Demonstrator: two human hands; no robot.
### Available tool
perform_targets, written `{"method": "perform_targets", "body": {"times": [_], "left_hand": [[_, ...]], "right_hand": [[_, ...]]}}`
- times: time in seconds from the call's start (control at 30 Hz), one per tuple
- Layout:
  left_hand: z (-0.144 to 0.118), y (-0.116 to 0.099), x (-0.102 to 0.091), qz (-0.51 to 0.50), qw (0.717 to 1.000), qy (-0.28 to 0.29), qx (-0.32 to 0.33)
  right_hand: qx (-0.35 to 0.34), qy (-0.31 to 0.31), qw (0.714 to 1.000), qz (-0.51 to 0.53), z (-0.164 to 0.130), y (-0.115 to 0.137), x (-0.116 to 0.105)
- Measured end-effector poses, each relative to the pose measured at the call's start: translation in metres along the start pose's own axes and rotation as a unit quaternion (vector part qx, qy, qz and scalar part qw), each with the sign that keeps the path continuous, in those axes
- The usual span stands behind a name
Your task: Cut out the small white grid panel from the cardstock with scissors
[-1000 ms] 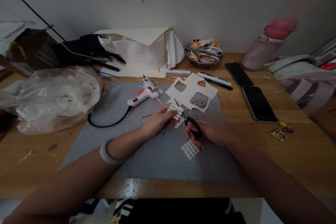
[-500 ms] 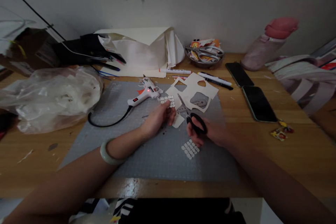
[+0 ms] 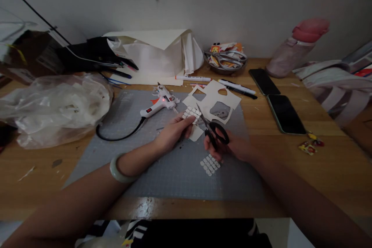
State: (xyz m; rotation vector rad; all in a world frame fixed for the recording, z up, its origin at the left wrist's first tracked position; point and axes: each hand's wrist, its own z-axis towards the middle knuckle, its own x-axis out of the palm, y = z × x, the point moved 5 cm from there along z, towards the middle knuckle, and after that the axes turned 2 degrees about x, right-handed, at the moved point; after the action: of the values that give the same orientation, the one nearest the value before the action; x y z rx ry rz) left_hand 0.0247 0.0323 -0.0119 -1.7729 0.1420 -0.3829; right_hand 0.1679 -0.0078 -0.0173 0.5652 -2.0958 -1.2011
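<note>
Grey cutting mat [image 3: 139, 170] covers the middle of our wooden desk [image 3: 319, 162], and we count across it from the left: one crumpled clear plastic bag [image 3: 55, 108], one white hot glue gun with an orange trigger [image 3: 158, 105] trailing a black cord, one cream card sheet with shapes cut out of it [image 3: 213, 100], two white marker pens [image 3: 193, 78] behind it, one metal bowl [image 3: 223, 70] holding a pair of silver scissors [image 3: 226, 59], two dark phones [image 3: 285, 114] lying face up, and one pink water bottle [image 3: 293, 52] on its side.

Two small white sheets of rounded stickers are in play. Our left hand [image 3: 171, 133], with a pale green bangle [image 3: 117, 170] on the wrist, is curled with its fingertips pinching one sticker sheet [image 3: 192, 113], lifted just above the mat beside a loose white scrap [image 3: 196, 133]. The second sticker sheet [image 3: 210, 164] lies flat on the mat, just below our right hand [image 3: 232, 148]. That hand is closed through the loops of the black-handled scissors [image 3: 213, 131], whose blades point up and left toward the held sheet, slightly parted, tips close to its edge.
</note>
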Motion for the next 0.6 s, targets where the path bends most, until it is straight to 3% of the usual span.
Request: {"method": "perform_targets", "body": {"times": [0.17, 0.4, 0.6], "left_hand": [[0.0004, -0.0007, -0.0027, -0.029, 0.999, -0.026, 0.001], [0.0013, 0.0000, -0.0027, -0.042, 0.999, 0.026, -0.002], [0.0000, -0.0042, 0.0009, -0.083, 0.996, 0.002, -0.009]], "right_hand": [[0.005, -0.006, 1.000, 0.005, -0.0003, 0.0009, 0.0004], [-0.001, 0.002, 1.000, -0.001, -0.0003, 0.0004, 0.0007], [0.003, 0.006, 1.000, -0.002, 0.0002, -0.0003, 0.0006]]}}
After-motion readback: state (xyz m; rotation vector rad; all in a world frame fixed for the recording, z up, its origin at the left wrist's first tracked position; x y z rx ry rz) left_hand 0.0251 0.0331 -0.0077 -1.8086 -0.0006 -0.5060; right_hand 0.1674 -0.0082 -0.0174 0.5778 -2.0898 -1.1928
